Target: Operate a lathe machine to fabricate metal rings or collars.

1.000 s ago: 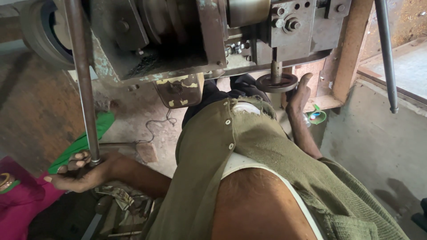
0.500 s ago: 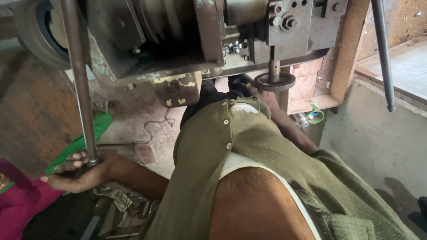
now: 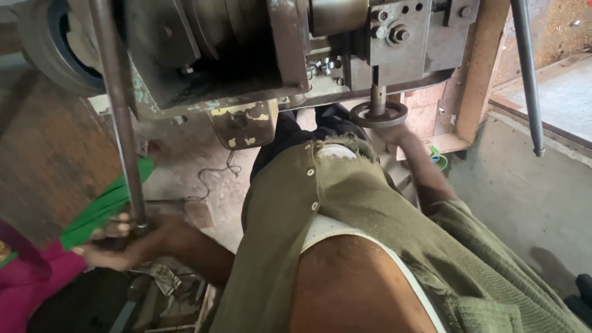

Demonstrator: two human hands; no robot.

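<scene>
Left hand low at left, arm stretched out, fingers clenched round bottom end of long metal rod that runs up past the machine. Right hand reaches forward under the round hand wheel, touching its underside; grip state cannot tell. Green strip beside rod. Dusty concrete floor below.

Right hand came off the side of the handwheel, now sits just under its rim, mostly hidden by the olive shirt. Left hand slid slightly lower on the steel rod, wrap unchanged. Head camera drifted: more pink cloth in view.
</scene>
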